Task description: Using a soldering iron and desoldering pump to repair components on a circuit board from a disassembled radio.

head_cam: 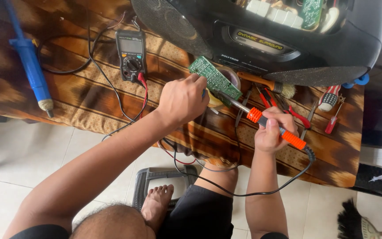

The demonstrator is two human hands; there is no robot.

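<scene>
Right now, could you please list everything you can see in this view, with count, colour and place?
Circuit board: one, green, held tilted at centre.
Soldering iron: one, orange and black, tip at the board.
Multimeter: one, black, upper left on the cloth.
Desoldering pump: one, blue, far left.
Audio player: one, black, top, casing open.
Brush: one, orange handle, beside the player.
Screwdrivers: two, red, right.
Pliers: red handles, number unclear, behind the iron.
Patterned cloth: one, brown, covering the table.
Broom: one, dark, bottom right floor.
Left hand: grips the board.
Right hand: grips the iron.
</scene>
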